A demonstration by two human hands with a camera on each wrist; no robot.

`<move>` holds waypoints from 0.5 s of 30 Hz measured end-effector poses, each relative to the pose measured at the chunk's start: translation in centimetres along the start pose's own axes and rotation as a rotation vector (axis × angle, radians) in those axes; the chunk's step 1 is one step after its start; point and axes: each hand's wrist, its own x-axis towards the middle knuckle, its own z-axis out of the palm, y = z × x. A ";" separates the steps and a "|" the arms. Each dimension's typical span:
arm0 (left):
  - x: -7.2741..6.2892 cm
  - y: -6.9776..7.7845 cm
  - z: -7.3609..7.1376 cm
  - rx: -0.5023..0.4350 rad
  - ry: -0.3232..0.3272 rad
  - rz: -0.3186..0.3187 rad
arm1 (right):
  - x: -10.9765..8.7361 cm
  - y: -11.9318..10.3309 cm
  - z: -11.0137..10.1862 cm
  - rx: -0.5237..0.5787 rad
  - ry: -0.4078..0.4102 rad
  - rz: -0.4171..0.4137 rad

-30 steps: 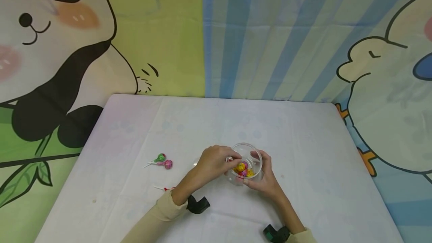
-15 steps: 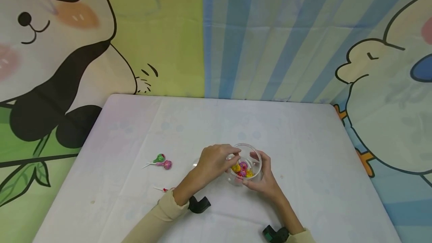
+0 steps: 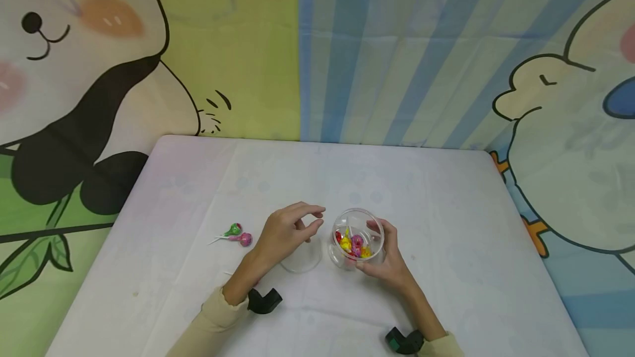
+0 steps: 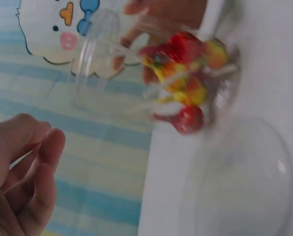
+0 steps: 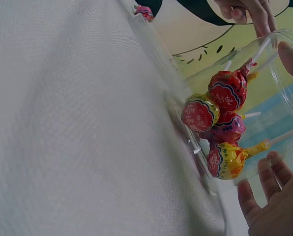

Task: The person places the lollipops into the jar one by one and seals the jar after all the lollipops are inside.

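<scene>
A clear jar [image 3: 338, 257] stands on the table, its mouth facing up. My right hand [image 3: 389, 255] grips it from the right side, thumb and fingers curled round the wall. Inside lie several wrapped lollipops [image 5: 227, 93] in red, yellow and pink, with white sticks. To the left of the jar, above the table, my left hand [image 3: 285, 231] is bent loosely with nothing in it, as the left wrist view also shows. A clear round lid [image 3: 301, 264] lies flat below that hand, partly hidden by it in the head view.
Left of the left hand lie a green lollipop [image 3: 234, 230] and a pink lollipop [image 3: 245, 239], their sticks side by side. A white stick tip [image 3: 227, 273] shows beside the left forearm. A white cloth covers the table [image 3: 198, 180]; printed curtains hang behind.
My left hand has come out of the jar's mouth and moved left, with no lollipop in it. The lid now shows more; the forearm covers the red lollipop. My right hand keeps its grip.
</scene>
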 end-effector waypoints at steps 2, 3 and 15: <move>-1.0 -0.9 -0.6 0.000 -0.011 -0.022 | 0.0 -0.1 0.0 -0.001 -0.004 0.002; -1.5 -1.3 -0.9 0.008 -0.015 -0.031 | 0.1 -0.1 -0.1 -0.008 -0.004 0.006; -9.7 -6.0 -7.3 0.281 -0.136 -0.222 | 0.0 0.0 -0.1 0.002 0.001 0.011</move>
